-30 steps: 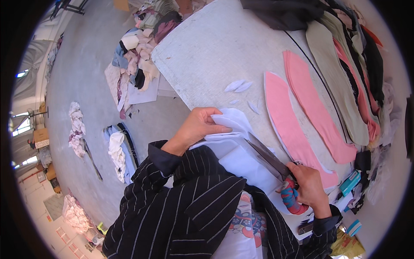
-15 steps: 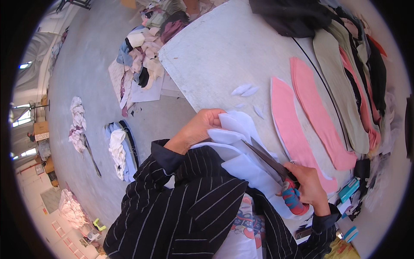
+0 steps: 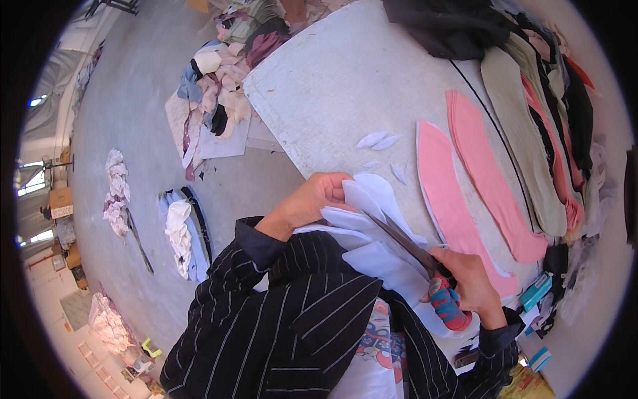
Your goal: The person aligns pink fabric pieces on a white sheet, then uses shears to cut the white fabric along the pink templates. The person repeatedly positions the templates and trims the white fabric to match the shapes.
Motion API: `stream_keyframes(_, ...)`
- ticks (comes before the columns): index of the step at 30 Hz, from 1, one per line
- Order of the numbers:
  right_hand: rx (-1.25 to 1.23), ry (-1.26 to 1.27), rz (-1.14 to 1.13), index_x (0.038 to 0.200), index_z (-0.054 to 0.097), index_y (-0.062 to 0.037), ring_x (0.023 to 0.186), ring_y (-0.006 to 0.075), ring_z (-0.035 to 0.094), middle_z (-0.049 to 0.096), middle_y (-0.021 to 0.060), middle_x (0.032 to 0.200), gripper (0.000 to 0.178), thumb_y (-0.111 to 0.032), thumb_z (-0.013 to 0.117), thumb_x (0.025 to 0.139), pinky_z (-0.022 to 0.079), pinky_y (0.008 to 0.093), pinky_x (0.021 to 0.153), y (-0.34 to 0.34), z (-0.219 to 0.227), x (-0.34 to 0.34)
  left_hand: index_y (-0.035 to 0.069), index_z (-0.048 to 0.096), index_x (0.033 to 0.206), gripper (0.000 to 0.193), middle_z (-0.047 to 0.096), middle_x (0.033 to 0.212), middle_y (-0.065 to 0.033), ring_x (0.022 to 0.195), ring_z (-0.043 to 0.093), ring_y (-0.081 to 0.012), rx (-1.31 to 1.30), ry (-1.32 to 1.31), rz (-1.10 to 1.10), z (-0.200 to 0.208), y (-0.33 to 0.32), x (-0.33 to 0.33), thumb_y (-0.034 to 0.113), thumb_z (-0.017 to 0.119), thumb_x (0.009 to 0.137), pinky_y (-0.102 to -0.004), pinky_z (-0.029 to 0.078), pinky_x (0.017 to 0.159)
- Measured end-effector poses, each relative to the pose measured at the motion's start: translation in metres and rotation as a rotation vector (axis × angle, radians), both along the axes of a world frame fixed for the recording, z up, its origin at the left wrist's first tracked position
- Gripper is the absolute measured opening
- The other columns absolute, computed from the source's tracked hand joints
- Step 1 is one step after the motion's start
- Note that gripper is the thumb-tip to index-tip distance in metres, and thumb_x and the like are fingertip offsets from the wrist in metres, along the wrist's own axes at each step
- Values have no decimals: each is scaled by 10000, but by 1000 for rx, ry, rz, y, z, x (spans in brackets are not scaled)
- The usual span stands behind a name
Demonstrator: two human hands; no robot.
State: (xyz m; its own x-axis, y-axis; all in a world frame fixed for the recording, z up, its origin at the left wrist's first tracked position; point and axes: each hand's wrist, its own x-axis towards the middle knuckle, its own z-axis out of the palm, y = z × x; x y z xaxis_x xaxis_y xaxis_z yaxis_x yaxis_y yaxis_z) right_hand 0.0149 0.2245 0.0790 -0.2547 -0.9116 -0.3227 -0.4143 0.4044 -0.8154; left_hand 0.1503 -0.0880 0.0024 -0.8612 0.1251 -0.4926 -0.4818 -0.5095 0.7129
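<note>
My left hand (image 3: 312,203) is closed on the edge of some pale blue-white fabric pieces (image 3: 372,193), pinching the layers between thumb and fingers. In my right hand (image 3: 470,282) is a pair of large scissors (image 3: 413,246), its handles wrapped in red and blue cloth strips. The dark blades point up and left into the fabric and lie close together. The pale pieces hang over the table's near edge, against my body. To the right of the scissors lies a curved pink fabric piece (image 3: 452,199) on a white layer.
Small pale scraps (image 3: 377,139) lie on the white table (image 3: 319,86). A second pink stack (image 3: 488,173), grey-green pieces (image 3: 522,139) and dark cloth (image 3: 452,26) line its right side. A teal box (image 3: 535,292) is near my right wrist. Fabric heaps (image 3: 216,93) lie off its left corner.
The scissor blades have drawn closer together over the fabric. My left hand has shifted slightly to the right, and my right hand slightly left.
</note>
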Motion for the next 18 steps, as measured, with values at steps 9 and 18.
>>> stream_keyframes(9,-105,125,-44,1162,605,-1,678,321,642,635,150,806,699,-289,890,593,511,336,635,1,-20,9,-9,613,1123,334,698,1058,-95,956,674,-136,-25,-3,7,14,5,-2,-95,694,811,-263,546,870)
stream_keyframes(18,-80,131,-32,1163,606,-18,639,314,622,609,130,744,653,-274,871,624,484,357,581,-4,-12,11,-14,638,1122,331,712,1008,-90,892,681,-119,-70,10,10,26,6,-4,-74,713,806,-243,551,805)
